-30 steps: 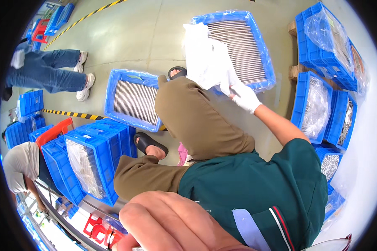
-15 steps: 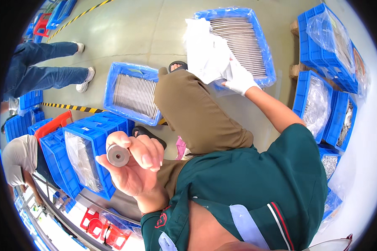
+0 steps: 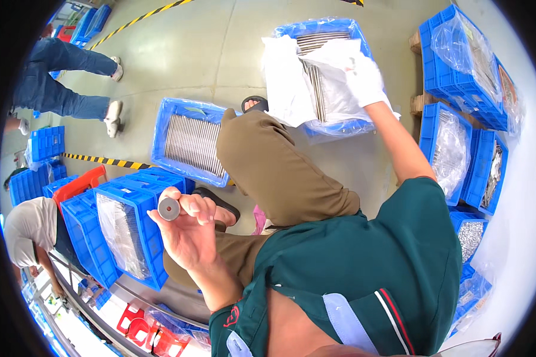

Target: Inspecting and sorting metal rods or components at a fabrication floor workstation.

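My left hand [image 3: 187, 229], bare, is closed around a grey metal cylinder [image 3: 169, 208]. Its round end, with a small dark hole in the centre, faces up. My right hand [image 3: 364, 80] wears a white glove and grips a white sheet [image 3: 289, 83] at its right part; the fingertips are blurred against it. The sheet lies across a blue crate [image 3: 321, 27] lined with clear plastic. Metal rods [image 3: 315, 89] show between the sheet's two parts and at the far end of that crate; the others are covered.
Another lined blue crate [image 3: 158, 140] of metal rods stands left of my knee. Blue crates [image 3: 131, 220] are stacked at the left, more crates [image 3: 458, 65] at the right. A person in jeans [image 3: 71, 80] stands at far left; another person [image 3: 33, 229] bends down at lower left.
My right hand has moved away and to the right, drawing the white sheet over the rods. My left hand still holds the cylinder, slightly lower. The person in jeans has shifted their feet.
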{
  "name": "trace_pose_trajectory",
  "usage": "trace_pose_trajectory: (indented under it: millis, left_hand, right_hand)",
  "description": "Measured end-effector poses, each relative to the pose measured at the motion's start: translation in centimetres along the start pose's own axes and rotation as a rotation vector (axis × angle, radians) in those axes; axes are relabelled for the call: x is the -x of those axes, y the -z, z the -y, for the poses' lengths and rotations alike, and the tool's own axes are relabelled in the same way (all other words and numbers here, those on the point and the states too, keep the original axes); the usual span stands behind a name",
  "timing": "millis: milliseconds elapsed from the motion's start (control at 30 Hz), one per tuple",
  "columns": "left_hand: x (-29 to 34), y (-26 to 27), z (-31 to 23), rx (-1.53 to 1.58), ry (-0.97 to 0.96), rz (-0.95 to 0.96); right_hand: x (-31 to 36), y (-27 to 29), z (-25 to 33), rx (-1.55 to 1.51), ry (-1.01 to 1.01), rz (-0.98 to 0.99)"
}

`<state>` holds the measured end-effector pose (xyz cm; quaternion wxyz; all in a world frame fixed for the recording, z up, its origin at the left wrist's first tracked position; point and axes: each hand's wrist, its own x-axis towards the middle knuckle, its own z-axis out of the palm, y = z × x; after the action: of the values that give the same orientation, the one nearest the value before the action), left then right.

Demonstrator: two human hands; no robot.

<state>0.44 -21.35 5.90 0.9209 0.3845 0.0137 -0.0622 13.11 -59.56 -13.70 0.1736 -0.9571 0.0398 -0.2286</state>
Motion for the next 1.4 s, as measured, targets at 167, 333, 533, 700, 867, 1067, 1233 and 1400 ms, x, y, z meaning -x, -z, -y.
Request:
trace_pose_trajectory:
  millis: [167,333,533,700,867,1067,1233,1400]
  left_hand:
    - [-0.5,1.0,0.2,0.057,0.032,0.011]
    - [0.5,2.7,-0.4,0.051,0.005,-0.061]
    - [0.5,3.8,-0.1,0.095,0.007,-0.109]
    - [0.8,4.4,-0.4,0.116,0.021,-0.136]
    - [1.4,5.0,-0.8,0.152,0.0,-0.189]
    - [2.2,5.5,-0.8,0.138,-0.011,-0.221]
    - [1.8,5.7,-0.8,0.165,0.012,-0.184]
    - [2.2,6.5,-1.0,0.138,-0.004,-0.239]
  right_hand:
    - [3.7,-8.8,-0.2,-0.015,-0.358,0.776]
    - [4.6,-10.6,1.8,0.021,-0.6,0.811]
    - [6.8,-13.5,0.1,-0.007,-0.484,0.602]
    - [5.2,-10.5,3.6,0.083,-0.669,0.713]
    - [5.1,-11.1,3.1,0.092,-0.785,0.665]
    - [4.7,-11.8,2.8,0.14,-0.707,0.845]
    - [5.9,-15.9,-5.6,-0.176,-0.595,0.923]
    - [6.2,-13.9,-5.2,-0.792,-1.173,0.785]
